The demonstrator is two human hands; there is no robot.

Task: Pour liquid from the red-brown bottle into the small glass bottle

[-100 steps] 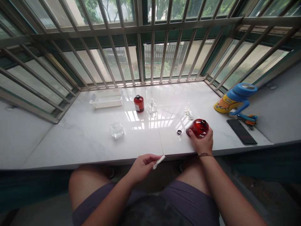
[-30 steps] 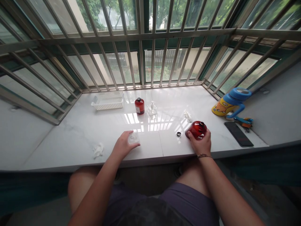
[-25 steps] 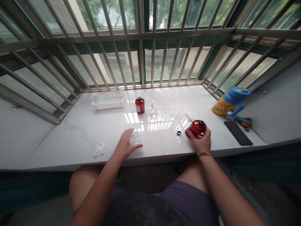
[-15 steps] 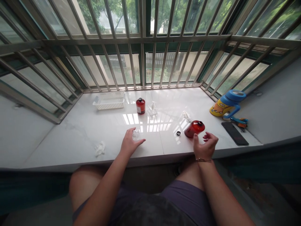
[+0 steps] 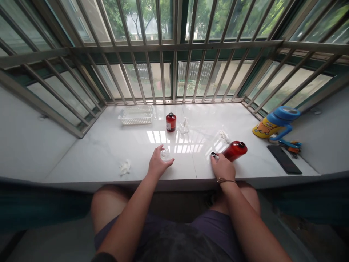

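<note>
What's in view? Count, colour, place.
Trees: several, green, outside
Window bars: many, grey, back, sides
Counter: one, white, underneath
Basket: one, white, back left
Small bottle: one, red, back centre
Glassy piece: one, clear, back centre
Container: one, clear, front centre
Tissues: two, white, front left, right rear
Large bottle: one, red, beyond right hand
Cap: one, black, by right hand
Cartoon bottle: one, blue/yellow, right
Phone: one, black, right
Unidentified item: one, blue/orange, behind phone
Bracelet: one, brown, right wrist
Left hand: one, around container
Right hand: one, at cap
Legs: two, purple shorts, front
</note>
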